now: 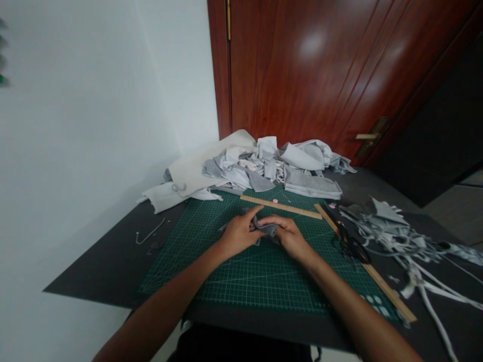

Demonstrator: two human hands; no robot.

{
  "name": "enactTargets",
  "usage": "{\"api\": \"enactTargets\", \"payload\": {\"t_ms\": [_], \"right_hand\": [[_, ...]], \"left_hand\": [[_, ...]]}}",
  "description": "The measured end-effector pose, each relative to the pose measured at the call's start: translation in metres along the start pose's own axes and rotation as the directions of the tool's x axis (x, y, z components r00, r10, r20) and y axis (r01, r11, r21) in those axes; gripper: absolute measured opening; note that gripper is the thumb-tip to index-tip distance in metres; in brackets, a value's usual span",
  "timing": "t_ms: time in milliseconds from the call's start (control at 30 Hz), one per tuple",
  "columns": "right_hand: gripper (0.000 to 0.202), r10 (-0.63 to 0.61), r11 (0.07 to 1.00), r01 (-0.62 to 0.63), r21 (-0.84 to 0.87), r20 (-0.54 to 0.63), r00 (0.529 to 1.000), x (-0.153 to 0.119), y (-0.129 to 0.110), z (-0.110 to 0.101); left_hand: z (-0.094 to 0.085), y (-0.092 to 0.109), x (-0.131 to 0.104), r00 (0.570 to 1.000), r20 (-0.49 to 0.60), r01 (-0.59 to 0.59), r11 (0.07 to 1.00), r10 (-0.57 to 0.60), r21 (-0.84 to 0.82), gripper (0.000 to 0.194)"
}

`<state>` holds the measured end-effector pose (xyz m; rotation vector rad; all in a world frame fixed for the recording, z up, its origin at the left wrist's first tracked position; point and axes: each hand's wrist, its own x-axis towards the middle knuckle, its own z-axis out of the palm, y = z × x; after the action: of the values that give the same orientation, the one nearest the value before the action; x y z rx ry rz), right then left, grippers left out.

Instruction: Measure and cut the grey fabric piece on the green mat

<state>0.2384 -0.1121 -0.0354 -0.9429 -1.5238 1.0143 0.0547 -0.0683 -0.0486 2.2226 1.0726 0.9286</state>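
Both hands meet over the green cutting mat [241,281], around a small piece of dark grey fabric [268,230]. My left hand [241,231] grips the fabric's left side, its thumb and fingers bent around the cloth. From the right, my right hand [289,234] pinches the other side of the same piece. The cloth is folded or bunched between them, and a narrow end sticks out left of my left hand. Part of the fabric is hidden behind the fingers.
A wooden ruler [281,206] lies beyond my hands; a longer ruler [388,291] runs down the mat's right side under black scissors [351,244]. Grey and white fabric [226,168] is heaped by the door [294,75]. Scraps and strips [392,229] lie right.
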Motion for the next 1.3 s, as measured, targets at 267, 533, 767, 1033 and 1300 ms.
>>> {"api": "enactTargets", "payload": {"t_ms": [267, 533, 767, 1033, 1300], "right_hand": [[0.027, -0.007, 0.995, -0.022, -0.099, -0.28, 0.96, 0.003, 0.01, -0.001], [0.008, -0.181, 0.96, 0.132, -0.249, -0.184, 0.966, 0.005, 0.005, -0.006], [0.014, -0.252, 0.86, 0.181, -0.476, -0.089, 0.964, -0.005, 0.001, 0.004], [0.012, -0.213, 0.912, 0.136, -0.387, -0.163, 0.963, -0.004, 0.009, 0.003], [0.018, -0.139, 0.977, 0.118, -0.179, -0.108, 0.984, -0.006, 0.005, 0.006]], "left_hand": [[0.002, -0.001, 0.003, 0.988, -0.153, -0.007, 0.965, -0.035, -0.261, 0.014], [0.004, 0.001, -0.002, 0.982, -0.184, -0.084, 0.98, 0.05, -0.182, 0.017], [-0.001, 0.004, -0.006, 0.992, 0.007, -0.13, 0.991, 0.13, 0.013, 0.007], [-0.004, 0.007, -0.006, 0.953, 0.284, -0.071, 0.991, 0.102, -0.117, 0.047], [0.001, 0.009, -0.005, 0.992, 0.111, -0.039, 0.99, 0.054, -0.134, 0.004]]}}
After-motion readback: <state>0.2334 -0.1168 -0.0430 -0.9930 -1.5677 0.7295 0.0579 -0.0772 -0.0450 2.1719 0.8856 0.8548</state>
